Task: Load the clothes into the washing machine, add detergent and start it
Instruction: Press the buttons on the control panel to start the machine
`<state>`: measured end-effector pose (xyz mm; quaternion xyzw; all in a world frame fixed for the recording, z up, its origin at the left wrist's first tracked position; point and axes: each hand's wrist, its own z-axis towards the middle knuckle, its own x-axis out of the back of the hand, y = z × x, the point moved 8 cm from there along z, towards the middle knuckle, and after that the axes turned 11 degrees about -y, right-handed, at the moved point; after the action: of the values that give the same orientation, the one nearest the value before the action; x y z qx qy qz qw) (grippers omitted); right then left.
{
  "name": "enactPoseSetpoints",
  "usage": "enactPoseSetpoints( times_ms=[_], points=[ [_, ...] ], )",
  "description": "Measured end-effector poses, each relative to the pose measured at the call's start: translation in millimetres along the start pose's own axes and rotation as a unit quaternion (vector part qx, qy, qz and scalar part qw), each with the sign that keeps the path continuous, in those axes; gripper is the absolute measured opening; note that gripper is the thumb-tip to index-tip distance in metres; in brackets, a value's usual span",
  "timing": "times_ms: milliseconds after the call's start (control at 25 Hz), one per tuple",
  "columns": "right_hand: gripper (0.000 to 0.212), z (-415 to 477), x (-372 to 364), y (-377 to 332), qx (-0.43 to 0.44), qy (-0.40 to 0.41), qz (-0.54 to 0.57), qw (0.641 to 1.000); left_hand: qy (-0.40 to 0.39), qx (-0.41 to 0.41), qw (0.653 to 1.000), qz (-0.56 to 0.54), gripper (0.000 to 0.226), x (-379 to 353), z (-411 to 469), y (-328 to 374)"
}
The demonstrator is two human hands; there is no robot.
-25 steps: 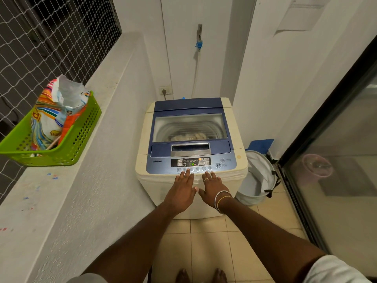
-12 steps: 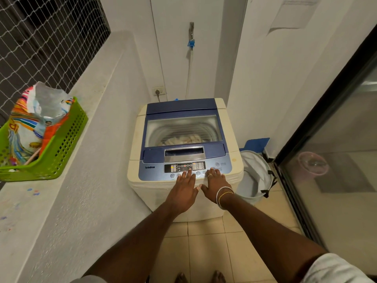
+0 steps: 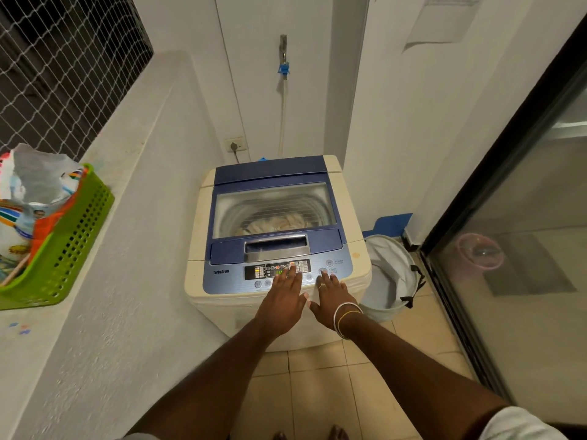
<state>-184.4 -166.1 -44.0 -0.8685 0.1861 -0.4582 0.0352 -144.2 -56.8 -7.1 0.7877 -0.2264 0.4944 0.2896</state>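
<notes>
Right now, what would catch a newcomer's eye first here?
The cream and blue washing machine stands in the middle, lid shut, pale clothes showing through it. Both hands lie flat on its control panel, the left hand mid-panel, the right hand further right. A bright green basket sits on the left ledge.

Washing machine (image 3: 203,249) stands against the back wall (image 3: 254,90); clothes (image 3: 276,223) in the drum under the closed lid (image 3: 270,173). Ledge (image 3: 133,128) to its left carries a basket (image 3: 73,246) with a detergent bag (image 3: 28,201) inside. Hamper (image 3: 390,274) on the floor just right of the machine. Tap (image 3: 283,55) on the wall behind. Left hand (image 3: 282,300) and right hand (image 3: 330,296) lie side by side on the front control panel (image 3: 228,277).
</notes>
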Motion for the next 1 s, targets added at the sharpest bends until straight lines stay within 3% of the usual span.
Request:
enactPoseSetpoints(
  times_ms=[1000],
  points=[
    [0.069, -1, 22, -6, -0.015, -0.026, -0.063, 0.998, 0.006, -0.003, 1.0, 0.006, 0.056, -1, 22, 5]
  ],
)
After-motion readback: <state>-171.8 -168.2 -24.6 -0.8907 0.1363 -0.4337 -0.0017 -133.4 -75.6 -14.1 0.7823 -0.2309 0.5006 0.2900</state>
